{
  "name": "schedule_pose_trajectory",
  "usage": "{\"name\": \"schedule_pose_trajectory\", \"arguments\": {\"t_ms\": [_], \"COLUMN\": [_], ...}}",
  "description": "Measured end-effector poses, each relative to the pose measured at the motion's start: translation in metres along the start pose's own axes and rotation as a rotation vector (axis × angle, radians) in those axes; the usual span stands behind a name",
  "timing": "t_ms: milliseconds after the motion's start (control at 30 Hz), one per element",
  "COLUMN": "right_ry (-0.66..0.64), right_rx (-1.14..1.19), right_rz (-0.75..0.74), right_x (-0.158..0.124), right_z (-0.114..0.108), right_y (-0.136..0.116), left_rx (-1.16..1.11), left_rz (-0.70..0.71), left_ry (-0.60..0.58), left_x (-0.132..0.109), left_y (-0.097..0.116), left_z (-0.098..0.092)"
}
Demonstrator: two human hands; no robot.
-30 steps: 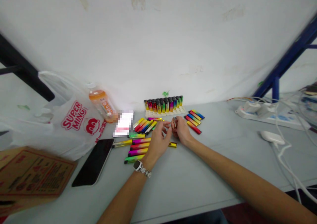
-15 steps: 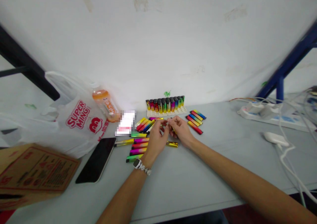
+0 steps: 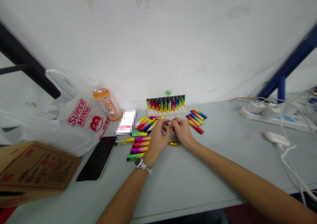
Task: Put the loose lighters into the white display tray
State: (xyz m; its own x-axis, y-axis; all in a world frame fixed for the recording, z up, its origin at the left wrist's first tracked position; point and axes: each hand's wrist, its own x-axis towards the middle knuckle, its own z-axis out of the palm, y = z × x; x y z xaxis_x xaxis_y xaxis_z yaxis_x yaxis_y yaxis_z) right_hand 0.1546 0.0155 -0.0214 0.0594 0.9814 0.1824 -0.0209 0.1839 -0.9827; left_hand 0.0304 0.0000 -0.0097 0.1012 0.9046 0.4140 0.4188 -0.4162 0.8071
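Right hand: the person's right hand [image 3: 182,131] has thumb and forefinger pinched together on a small dark piece [image 3: 174,119]; whatever else lies inside the curled fingers is hidden.
Left hand: the left hand [image 3: 159,136] bends in from 8 o'clock, fingers curled, tips meeting the right fingertips; whether they grip anything cannot be told.
Small dark piece: at the right fingertips, at 6 o'clock from the white rack [image 3: 183,110].
Change: compared with a second ago, the hands are drawn closer together and the metallic-looking end shown between the right fingers is down to a dark tip.
Meaning: the work seems to be at a fine, two-handed stage on that one piece, held off the table [image 3: 198,174]; nothing suggests it is finished.
Rack: at 12 o'clock from the hands, just before the wall [image 3: 158,45], bearing upright black-topped lighters [image 3: 165,104]; no change in them is apparent.
Loose lighters: a fanned group [image 3: 146,124] at 9 o'clock, a stacked row [image 3: 140,144] at 8 o'clock partly behind the left hand, and a right-hand group [image 3: 196,119] at 3 o'clock, all lying flat and seemingly undisturbed.
Farther out: black phone [image 3: 97,158] at 8 o'clock, drink bottle [image 3: 107,103] near 10 o'clock, power strip [image 3: 260,118] at 3 o'clock.
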Motion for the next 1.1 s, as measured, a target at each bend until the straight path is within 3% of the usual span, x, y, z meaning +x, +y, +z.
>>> {"name": "schedule_pose_trajectory", "arguments": {"t_ms": [300,467,633,700,833,967,1100], "right_ry": [0.010,-0.059,-0.105,-0.054,0.022,-0.050,-0.070], "right_rx": [0.032,0.096,0.106,-0.034,-0.346,-0.386,-0.444], "right_rz": [0.025,0.028,-0.145,-0.253,-0.386,-0.347,-0.431], "right_x": [0.002,0.001,0.008,0.014,0.025,0.040,0.062], "right_z": [0.002,0.002,-0.007,-0.015,-0.031,-0.034,-0.025], "right_y": [0.001,-0.002,-0.005,-0.007,-0.010,-0.012,-0.017], "left_rx": [0.000,0.001,0.060,0.130,0.217,0.244,0.226], "left_rz": [0.009,-0.008,-0.028,-0.014,0.093,0.100,0.079], "left_ry": [-0.012,-0.037,-0.069,-0.121,-0.330,-0.478,-0.558], "left_x": [0.000,0.000,0.002,0.004,0.003,-0.002,-0.003], "left_y": [0.000,0.000,-0.004,-0.003,0.002,0.004,-0.002], "left_z": [0.000,0.000,-0.008,-0.015,-0.032,-0.037,-0.032]}}
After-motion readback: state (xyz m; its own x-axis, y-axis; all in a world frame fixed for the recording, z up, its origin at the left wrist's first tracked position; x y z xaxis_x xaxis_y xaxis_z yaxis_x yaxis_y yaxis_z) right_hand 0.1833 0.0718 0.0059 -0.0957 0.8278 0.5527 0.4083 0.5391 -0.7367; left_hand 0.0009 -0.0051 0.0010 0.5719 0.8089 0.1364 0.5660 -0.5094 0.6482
